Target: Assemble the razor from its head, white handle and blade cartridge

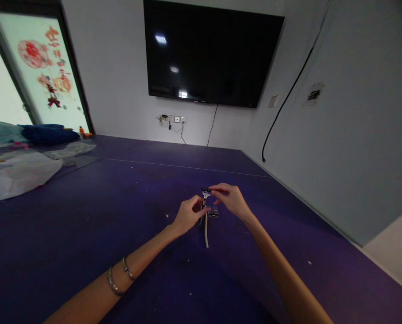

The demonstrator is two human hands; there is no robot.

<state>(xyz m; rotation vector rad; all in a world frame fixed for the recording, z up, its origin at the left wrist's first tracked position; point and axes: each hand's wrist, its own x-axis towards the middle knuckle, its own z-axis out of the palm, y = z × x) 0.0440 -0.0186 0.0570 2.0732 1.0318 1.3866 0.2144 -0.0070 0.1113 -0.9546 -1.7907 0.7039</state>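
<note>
In the head view a razor [206, 194] with a dark, wide head and a silvery neck is held up over the purple surface. My left hand [186, 217] is closed around its handle, most of which the fingers hide. My right hand [233, 200] pinches the right end of the razor head between thumb and fingertips. Just below the hands is a small clear case with dark parts in it [214, 212]. A pale, slim rod-like piece [206, 233] extends downward beneath my left thumb; I cannot tell whether it is joined to the razor.
The purple surface [127, 198] spreads out to the walls, with small pale scraps on it. Clear plastic sheeting [22, 173] and dark blue cloth [49, 134] lie at the left. A television [212, 54] hangs ahead; a black cable [288, 92] dangles at the right.
</note>
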